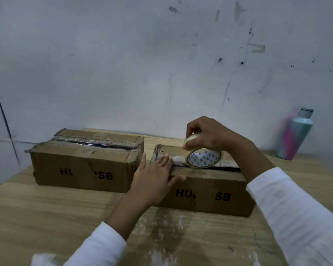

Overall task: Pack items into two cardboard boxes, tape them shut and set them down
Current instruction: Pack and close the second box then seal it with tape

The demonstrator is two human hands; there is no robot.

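two worn brown boxes mid-frame: left box [85, 164] taped, right box [209, 192] partly taped.
left hand [156, 179] lies flat on right box's seam; right hand [206, 135] grips tape roll [204, 158]; fronts read "hu…sb".

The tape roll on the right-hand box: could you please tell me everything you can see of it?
The tape roll is a ring of pale, glossy tape on a white core printed with small blue marks. It stands on edge, tilted, on top of the right box, over the seam between the flaps. The right hand pinches its upper rim from above. A strip of tape runs from it leftwards along the seam, under the flat fingers of the left hand.
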